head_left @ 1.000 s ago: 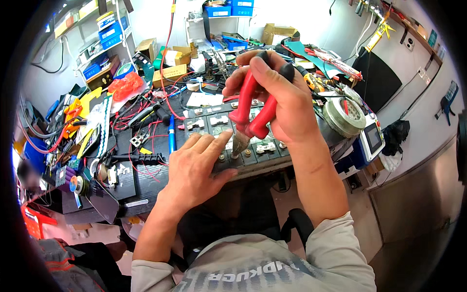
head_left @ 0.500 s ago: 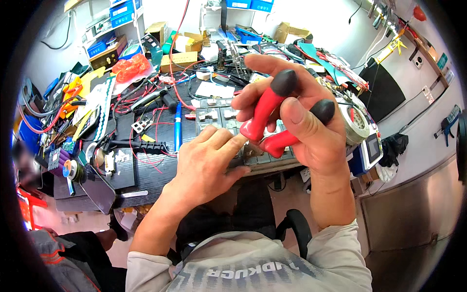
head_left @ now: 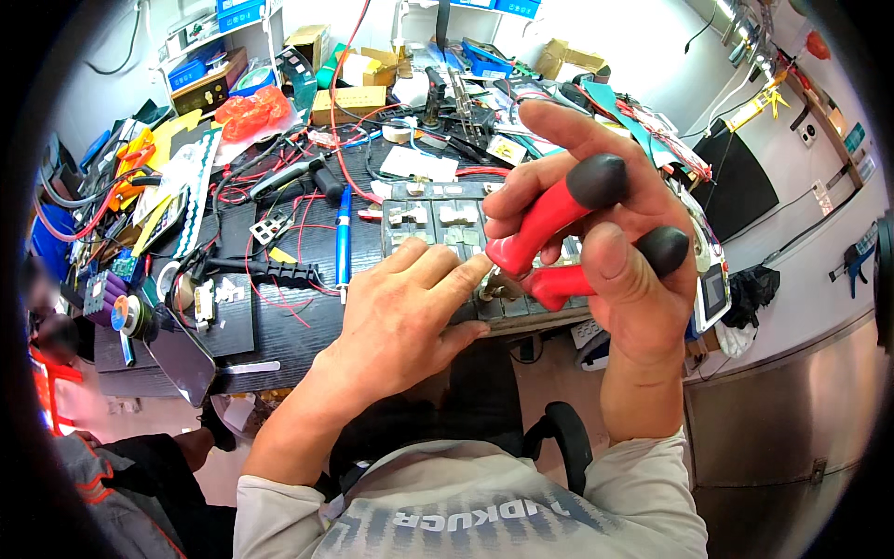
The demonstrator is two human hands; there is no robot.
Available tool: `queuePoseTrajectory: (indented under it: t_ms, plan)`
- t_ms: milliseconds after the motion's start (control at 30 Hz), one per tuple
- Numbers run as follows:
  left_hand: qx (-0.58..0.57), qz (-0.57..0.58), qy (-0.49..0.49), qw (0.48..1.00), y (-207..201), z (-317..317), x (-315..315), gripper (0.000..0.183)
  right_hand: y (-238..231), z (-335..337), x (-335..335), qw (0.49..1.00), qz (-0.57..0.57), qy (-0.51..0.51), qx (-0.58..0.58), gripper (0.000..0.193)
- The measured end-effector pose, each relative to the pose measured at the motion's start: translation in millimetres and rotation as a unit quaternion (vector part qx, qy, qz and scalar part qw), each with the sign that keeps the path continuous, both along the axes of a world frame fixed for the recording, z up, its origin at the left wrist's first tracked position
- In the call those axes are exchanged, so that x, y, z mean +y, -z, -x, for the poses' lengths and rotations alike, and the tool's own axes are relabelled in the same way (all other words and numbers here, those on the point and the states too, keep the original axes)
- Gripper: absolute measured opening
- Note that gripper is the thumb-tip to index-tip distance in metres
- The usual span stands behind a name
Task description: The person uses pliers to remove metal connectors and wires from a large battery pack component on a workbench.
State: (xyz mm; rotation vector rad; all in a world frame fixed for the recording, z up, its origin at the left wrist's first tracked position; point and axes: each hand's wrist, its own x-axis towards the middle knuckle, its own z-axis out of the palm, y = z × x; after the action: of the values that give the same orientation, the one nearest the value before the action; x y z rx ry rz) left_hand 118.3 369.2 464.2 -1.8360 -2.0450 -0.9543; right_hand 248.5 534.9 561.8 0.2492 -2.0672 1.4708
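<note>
My right hand (head_left: 643, 312) holds a pair of pliers (head_left: 549, 224) with red handles and black ends. The handles stand spread apart, thumb on one and fingers round the other, pointing up toward the right. Their jaws point down at a grey slab (head_left: 458, 236) with rows of blocks and shiny metal pieces; the jaw tips are mostly hidden. My left hand (head_left: 396, 312) is bent over the slab's near left part, fingers on top and thumb at the near edge. Its index fingertip sits right beside the pliers' jaws.
Left of the slab lie a blue pen-like tool (head_left: 344, 238), thin red wires and a black strip (head_left: 265, 270). A phone-like dark panel (head_left: 182, 359) stands at the table's front edge. Tools and boxes crowd the back. Another person's leg (head_left: 191, 452) shows at lower left.
The pliers and my right hand have shifted right and slightly down, with the handles still spread. My left hand stays on the slab. The whole view has shifted a little.
</note>
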Motion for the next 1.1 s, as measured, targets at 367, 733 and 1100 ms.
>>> queuePoseTrajectory:
  t_ms: [367,733,1100]
  plan:
    - [0.025,-0.043,0.007,0.999,8.6,2.8,3.7,0.051,10.7,-1.2,-12.5,0.999,-0.022,-0.029,-0.001,0.094]
    - [0.015,-0.046,0.01,0.999,9.1,1.2,1.7,0.048,19.0,5.9,-11.1,0.995,-0.001,-0.093,0.034,0.053]
    - [0.02,-0.02,-0.004,1.0,5.6,0.1,-0.7,0.072,20.2,19.1,14.4,0.975,0.209,-0.056,0.047,0.039]
